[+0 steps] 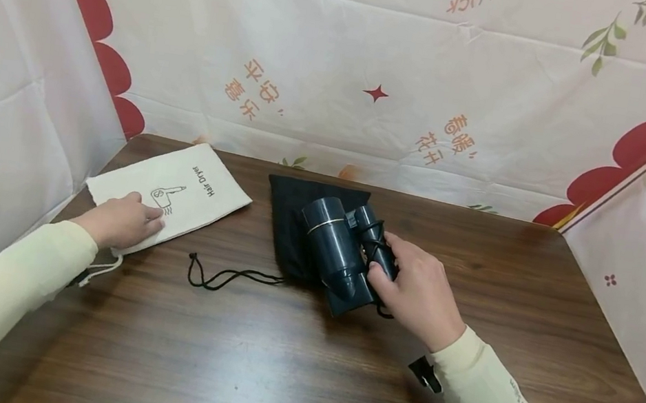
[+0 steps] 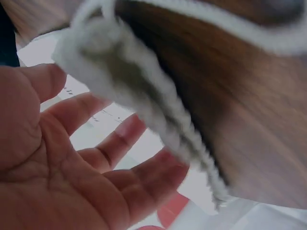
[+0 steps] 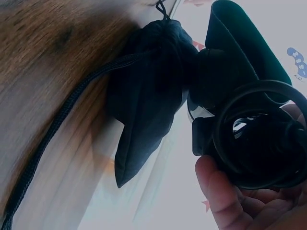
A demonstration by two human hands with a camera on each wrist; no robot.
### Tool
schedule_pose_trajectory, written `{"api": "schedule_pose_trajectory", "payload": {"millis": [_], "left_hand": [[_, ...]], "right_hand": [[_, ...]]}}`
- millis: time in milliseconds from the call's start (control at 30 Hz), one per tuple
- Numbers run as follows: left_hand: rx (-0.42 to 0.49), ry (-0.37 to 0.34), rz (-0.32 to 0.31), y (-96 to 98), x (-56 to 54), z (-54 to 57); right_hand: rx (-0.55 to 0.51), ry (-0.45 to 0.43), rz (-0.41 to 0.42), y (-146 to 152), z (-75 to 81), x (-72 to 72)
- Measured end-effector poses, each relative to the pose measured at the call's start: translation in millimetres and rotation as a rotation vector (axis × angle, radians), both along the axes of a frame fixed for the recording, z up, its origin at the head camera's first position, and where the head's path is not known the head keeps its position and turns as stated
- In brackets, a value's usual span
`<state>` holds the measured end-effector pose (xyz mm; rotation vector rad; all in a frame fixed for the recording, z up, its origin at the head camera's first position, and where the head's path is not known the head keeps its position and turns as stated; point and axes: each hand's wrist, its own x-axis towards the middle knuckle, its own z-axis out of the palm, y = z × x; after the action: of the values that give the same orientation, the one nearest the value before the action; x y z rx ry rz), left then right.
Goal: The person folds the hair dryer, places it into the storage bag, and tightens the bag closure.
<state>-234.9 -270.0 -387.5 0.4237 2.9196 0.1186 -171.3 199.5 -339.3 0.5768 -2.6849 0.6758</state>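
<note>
A dark blue hair dryer (image 1: 336, 245) with a thin gold ring and a cord wound round its folded handle (image 1: 375, 231) is over a black drawstring pouch (image 1: 288, 224). My right hand (image 1: 419, 292) grips the handle side; the right wrist view shows the looped cord (image 3: 225, 143) by its fingers and the flat nozzle (image 3: 230, 43) above. At the left, a white cloth bag (image 1: 207, 177) printed "Hair Dryer" lies on the table. My left hand (image 1: 122, 220) is over its near edge, fingers loosely bent, beside the bag's mouth (image 2: 144, 96) in the left wrist view.
The brown wooden table (image 1: 247, 371) is backed by a patterned white curtain (image 1: 334, 43), with more cloth at both sides. Black drawstrings (image 1: 230, 276) trail left from the pouch. A white cord (image 1: 103, 268) hangs from the bag near my left wrist.
</note>
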Motion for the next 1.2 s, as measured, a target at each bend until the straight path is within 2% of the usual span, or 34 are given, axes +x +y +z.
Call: {"api": "schedule_pose_trajectory", "payload": {"millis": [200, 567, 833, 1067, 1200], "left_hand": [[-0.020, 0.015, -0.043, 11.2, 3.2, 4.3], [-0.015, 0.029, -0.032, 18.1, 4.9, 6.3], [0.008, -0.027, -0.018, 12.4, 0.2, 7.2], [0.019, -0.037, -0.037, 7.6, -1.4, 7.4], [0.013, -0.049, -0.023, 8.7, -0.1, 7.4]], "right_hand": [[0.005, -0.005, -0.006, 2.6, 0.6, 0.6], [0.001, -0.024, -0.013, 3.7, -0.5, 0.6], [-0.017, -0.055, -0.014, 4.0, 0.5, 1.0], [-0.024, -0.063, -0.019, 3.9, 1.1, 1.4], [-0.026, -0.064, -0.019, 4.2, 0.6, 1.7]]}}
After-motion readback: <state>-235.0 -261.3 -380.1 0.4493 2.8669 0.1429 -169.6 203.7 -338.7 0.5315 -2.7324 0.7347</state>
